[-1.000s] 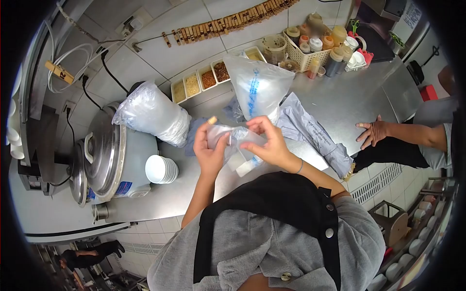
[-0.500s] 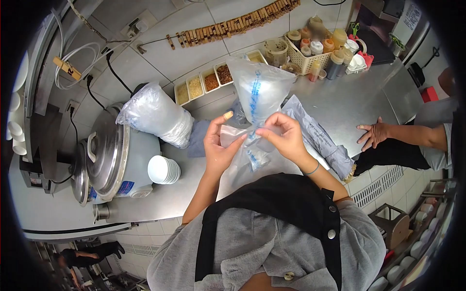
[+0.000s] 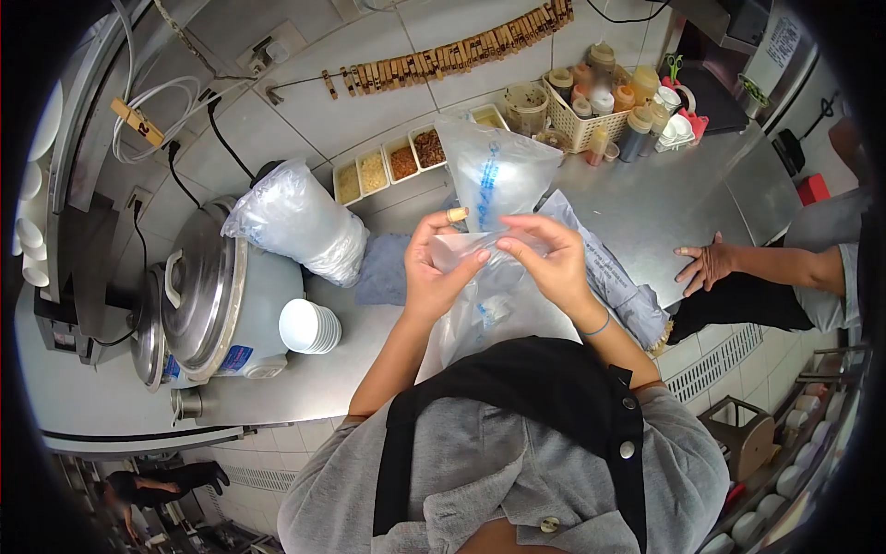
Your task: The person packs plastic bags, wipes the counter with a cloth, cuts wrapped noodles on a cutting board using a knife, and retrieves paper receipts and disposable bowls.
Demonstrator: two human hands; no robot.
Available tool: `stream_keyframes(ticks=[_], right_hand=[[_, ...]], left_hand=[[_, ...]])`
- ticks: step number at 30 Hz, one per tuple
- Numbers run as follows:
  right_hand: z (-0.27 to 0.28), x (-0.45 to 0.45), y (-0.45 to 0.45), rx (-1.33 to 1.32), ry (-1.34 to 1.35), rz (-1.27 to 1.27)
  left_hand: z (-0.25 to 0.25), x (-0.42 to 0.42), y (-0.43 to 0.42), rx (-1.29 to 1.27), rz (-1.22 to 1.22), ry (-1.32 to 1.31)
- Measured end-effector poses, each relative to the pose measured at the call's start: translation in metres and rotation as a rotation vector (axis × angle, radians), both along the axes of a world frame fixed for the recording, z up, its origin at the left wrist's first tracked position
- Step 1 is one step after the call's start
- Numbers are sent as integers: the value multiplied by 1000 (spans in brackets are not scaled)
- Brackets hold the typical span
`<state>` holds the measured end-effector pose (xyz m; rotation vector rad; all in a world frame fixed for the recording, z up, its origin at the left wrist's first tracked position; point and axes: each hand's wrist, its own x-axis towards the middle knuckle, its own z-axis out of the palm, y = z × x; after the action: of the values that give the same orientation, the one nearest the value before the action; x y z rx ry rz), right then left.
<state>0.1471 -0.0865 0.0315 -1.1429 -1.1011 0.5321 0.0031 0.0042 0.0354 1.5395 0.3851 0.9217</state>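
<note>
Clear plastic bag film point(image 3: 475, 245) is pinched between the fingertips of my left hand point(image 3: 441, 272) and my right hand point(image 3: 552, 261), above the steel counter. Beyond the fingers, a puffed-out clear plastic bag point(image 3: 503, 180) with blue print points away from me. More clear film with blue print point(image 3: 489, 309) hangs below my hands; I cannot tell if it all belongs to one bag. A yellowish wrap covers one fingertip of my left hand. Close by on the right is a grey printed plastic package point(image 3: 614, 277).
Left of my hands are a wrapped stack in plastic point(image 3: 300, 222), a grey cloth point(image 3: 383, 268), white cups point(image 3: 309, 325) and a large lidded pot point(image 3: 208, 286). Topping trays point(image 3: 401, 159) and a bottle basket point(image 3: 591, 129) line the wall. Another person's hand point(image 3: 706, 263) rests at the right edge.
Both hands have shifted slightly right, and my fingers have changed position on the film. The film between them is now drawn across more flatly.
</note>
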Motion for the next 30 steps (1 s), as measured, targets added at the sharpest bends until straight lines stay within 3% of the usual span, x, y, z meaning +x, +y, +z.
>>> stream_keyframes(ticks=[3,5,8,10,12,14,16,20,30], right_hand=[[-2,3,0,113,148,-99],[-4,7,-3,-43,246,51],[-12,12,2,35,49,-23],[-12,13,7,125,101,-18],[-8,16,9,215,151,-14],[-2,22,5,159,695,90],[0,29,2,104,592,90],[0,38,2,-73,417,101],[23,35,-17,77,308,153]], left_hand=[[5,9,-4,43,32,-87],[9,14,-6,15,28,-98],[4,10,0,-27,-17,-77],[-3,8,4,-42,-59,-46],[-7,11,9,-123,-187,-288],[-6,10,17,-223,-291,-352],[-4,5,31,-343,-456,-386],[9,12,46,-227,-384,-343],[30,22,44,-230,-511,-477]])
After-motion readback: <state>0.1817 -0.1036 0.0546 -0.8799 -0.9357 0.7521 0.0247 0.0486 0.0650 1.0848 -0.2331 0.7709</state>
